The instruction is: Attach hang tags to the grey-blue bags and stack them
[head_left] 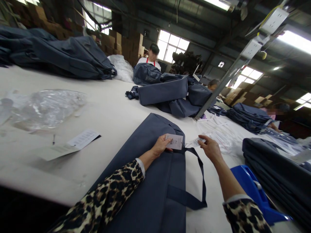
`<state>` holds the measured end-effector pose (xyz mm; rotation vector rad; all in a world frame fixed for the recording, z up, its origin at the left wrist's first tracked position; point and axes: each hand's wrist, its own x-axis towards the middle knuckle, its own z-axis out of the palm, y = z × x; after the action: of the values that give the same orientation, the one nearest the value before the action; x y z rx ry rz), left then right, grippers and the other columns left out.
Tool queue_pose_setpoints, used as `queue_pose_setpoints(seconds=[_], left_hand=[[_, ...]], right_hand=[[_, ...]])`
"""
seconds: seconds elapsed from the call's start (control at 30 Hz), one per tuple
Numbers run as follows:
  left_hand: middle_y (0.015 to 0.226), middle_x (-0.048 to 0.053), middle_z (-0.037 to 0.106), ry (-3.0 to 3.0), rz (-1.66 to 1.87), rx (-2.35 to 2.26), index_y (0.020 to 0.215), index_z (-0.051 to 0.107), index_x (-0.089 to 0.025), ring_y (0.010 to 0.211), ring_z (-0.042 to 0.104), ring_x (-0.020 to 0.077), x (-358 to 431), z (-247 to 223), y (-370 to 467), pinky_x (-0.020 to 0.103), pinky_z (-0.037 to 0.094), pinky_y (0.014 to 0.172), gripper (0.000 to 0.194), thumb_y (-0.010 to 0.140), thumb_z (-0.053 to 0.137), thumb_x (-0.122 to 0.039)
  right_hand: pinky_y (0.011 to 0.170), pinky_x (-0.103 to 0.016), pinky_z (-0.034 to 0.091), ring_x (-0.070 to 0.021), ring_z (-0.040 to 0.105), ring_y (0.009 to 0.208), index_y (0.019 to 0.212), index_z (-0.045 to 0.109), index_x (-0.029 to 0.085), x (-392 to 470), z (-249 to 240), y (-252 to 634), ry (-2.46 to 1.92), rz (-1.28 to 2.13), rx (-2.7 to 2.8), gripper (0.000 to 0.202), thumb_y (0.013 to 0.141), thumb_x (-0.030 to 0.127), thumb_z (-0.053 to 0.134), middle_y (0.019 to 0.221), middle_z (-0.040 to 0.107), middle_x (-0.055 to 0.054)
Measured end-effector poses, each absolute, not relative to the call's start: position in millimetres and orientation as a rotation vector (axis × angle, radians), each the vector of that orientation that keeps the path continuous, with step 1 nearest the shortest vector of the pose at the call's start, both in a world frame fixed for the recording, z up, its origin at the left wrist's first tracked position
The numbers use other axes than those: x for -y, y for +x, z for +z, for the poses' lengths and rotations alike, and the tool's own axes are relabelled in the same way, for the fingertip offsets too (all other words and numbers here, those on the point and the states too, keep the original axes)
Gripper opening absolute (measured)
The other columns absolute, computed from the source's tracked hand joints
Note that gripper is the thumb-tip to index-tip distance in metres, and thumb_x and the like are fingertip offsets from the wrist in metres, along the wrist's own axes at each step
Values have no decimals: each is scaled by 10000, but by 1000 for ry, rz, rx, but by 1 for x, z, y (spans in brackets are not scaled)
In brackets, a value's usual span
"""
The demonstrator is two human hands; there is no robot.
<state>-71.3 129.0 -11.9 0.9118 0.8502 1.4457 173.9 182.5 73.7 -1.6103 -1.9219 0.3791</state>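
Observation:
A long dark blue bag (145,168) lies on the white table, its strap handle (202,171) looped out to the right. Over the bag's far end, my left hand (160,145) pinches a white printed tag (177,142). My right hand (210,147) is closed on a smaller white label (197,142), to the right of the bag. A thin dark string runs between the tag and the label, near the base of the handle.
Clear plastic bags (51,106) and loose paper tags (84,139) lie on the table (104,100) at left. Dark bags are heaped behind (162,92), at back left (70,56) and at right (274,168). A blue plastic object (255,191) and a metal post (218,85) stand right. People are beyond.

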Motion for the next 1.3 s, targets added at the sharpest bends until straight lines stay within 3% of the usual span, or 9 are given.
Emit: queue_pose_setpoints(seconds=[0.3, 0.43, 0.5, 0.7, 0.83, 0.93, 1.1, 1.2, 1.3], left_hand=[[801, 64, 665, 880, 1440, -842, 916, 623, -118, 664, 653, 168, -126, -9, -71, 229, 554, 427, 345, 764, 739, -405], [811, 68, 668, 866, 1445, -847, 928, 620, -116, 671, 656, 168, -127, -11, -72, 229, 557, 428, 340, 775, 734, -398], [815, 69, 669, 864, 1445, -847, 930, 622, -116, 676, 656, 171, -128, -11, -72, 232, 558, 424, 328, 779, 729, -387], [806, 67, 671, 861, 1438, -848, 922, 622, -117, 664, 653, 167, -128, -12, -72, 228, 552, 422, 314, 781, 728, -377], [806, 66, 675, 856, 1440, -854, 927, 622, -121, 675, 653, 168, -129, -12, -72, 232, 557, 434, 309, 783, 727, -375], [832, 74, 685, 847, 1446, -864, 941, 618, -125, 688, 660, 178, -129, -13, -72, 243, 562, 438, 294, 795, 711, -363], [846, 82, 685, 850, 1441, -863, 947, 625, -118, 679, 655, 174, -129, -12, -72, 243, 560, 431, 261, 810, 690, -330], [832, 80, 678, 856, 1438, -858, 943, 625, -112, 666, 646, 167, -129, -12, -72, 238, 559, 424, 247, 814, 682, -314], [823, 71, 669, 854, 1442, -856, 939, 617, -115, 669, 646, 167, -129, -12, -72, 227, 555, 418, 234, 816, 677, -305]], right_hand=[[710, -359, 537, -194, 625, 717, 1210, 631, 183, -163, 66, 168, -1435, 449, 1837, 533, 759, 464, 598, 827, 679, -41], [639, -311, 550, -185, 649, 736, 1511, 251, 181, -155, 66, 162, -1273, 692, 1672, 915, 730, 436, 656, 824, 687, -9], [561, -276, 515, -177, 641, 668, 1538, 163, 164, -152, 67, 160, -1278, 766, 1542, 1027, 695, 407, 698, 742, 672, 9], [474, -260, 482, -142, 599, 525, 1429, 437, 184, -149, 66, 160, -1353, 730, 1543, 775, 730, 438, 655, 671, 640, 15], [628, -335, 566, -177, 650, 663, 1088, 691, 173, -154, 67, 163, -1329, 766, 1725, 516, 717, 532, 678, 780, 693, -37], [740, -362, 568, -215, 678, 797, 1112, 685, 234, -159, 74, 168, -1311, 792, 1958, 553, 629, 486, 781, 912, 733, -34], [618, -306, 446, -188, 628, 652, 906, 728, 286, -167, 98, 179, -1560, 324, 2205, 225, 770, 447, 649, 682, 693, 4], [546, -295, 344, -174, 563, 612, 808, 734, 297, -171, 113, 178, -1616, 71, 2317, 191, 779, 461, 640, 661, 632, -1], [583, -299, 366, -175, 554, 668, 766, 742, 292, -174, 121, 175, -1547, -8, 2454, 226, 783, 487, 627, 724, 592, -21]])
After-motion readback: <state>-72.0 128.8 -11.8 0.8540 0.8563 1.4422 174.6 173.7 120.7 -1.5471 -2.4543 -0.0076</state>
